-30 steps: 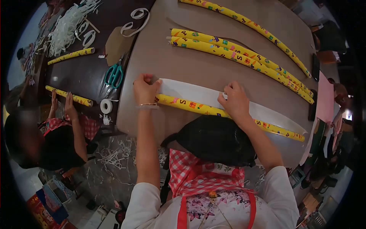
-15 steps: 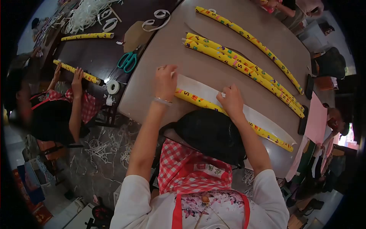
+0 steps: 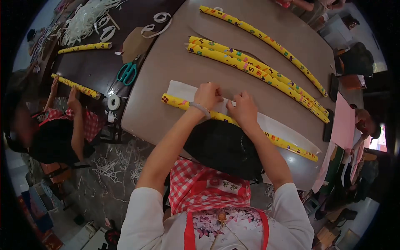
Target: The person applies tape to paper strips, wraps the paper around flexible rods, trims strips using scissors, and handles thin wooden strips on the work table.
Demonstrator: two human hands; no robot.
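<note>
A partly rolled sheet of yellow printed wrapping paper (image 3: 287, 145) lies along the near side of the table, its white inner side up. My left hand (image 3: 209, 95) is over the sheet's far edge, fingers curled together; what they hold, if anything, is hidden. Close beside it, my right hand (image 3: 243, 107) is closed, with a small white piece showing between thumb and fingers. Both wrists cross above the rolled yellow edge. Beyond my hands lie several finished-looking yellow paper rolls (image 3: 258, 68), with another long roll (image 3: 266, 39) farther back.
On the dark side table (image 3: 89, 62) are teal-handled scissors (image 3: 127, 73), a tape roll (image 3: 113, 102) and a heap of white strips (image 3: 87, 21). A co-worker's hands (image 3: 73, 100) rest on a yellow roll there. A black bag (image 3: 221, 146) sits at my lap; white strips litter the floor.
My left hand has moved right, from the sheet's left end to beside my right hand. The left end of the sheet now shows uncovered. The view has shifted slightly.
</note>
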